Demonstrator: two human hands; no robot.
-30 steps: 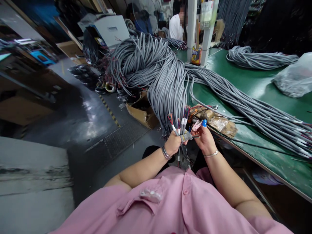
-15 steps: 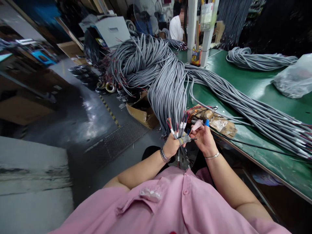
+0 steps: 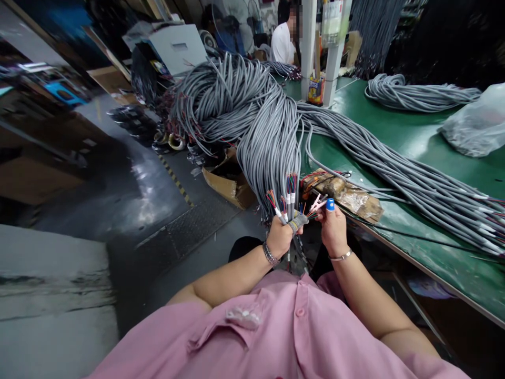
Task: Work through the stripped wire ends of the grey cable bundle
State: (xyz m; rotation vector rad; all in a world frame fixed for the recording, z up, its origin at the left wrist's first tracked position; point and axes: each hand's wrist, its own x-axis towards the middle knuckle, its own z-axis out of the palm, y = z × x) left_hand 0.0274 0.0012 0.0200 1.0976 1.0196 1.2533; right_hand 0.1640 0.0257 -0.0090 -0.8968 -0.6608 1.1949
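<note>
My left hand is closed around a small bunch of grey cable ends, their stripped coloured wires sticking up above my fist; a grey fabric cot covers one finger. My right hand, with blue tape on one fingertip, pinches a few thin coloured wires at the top of the bunch. Both hands are held in front of my pink shirt, beside the edge of the green table. A large mass of grey cables drapes from the table down toward my hands.
A brown taped bundle lies on the table edge by my right hand. Another cable coil and a clear plastic bag sit farther right. A cardboard box stands on the floor. Another person sits at the far end.
My right hand dipped toward the table edge, then came back up to the wire tips. My left hand has lifted the bunch slightly, and the wire ends stand taller.
</note>
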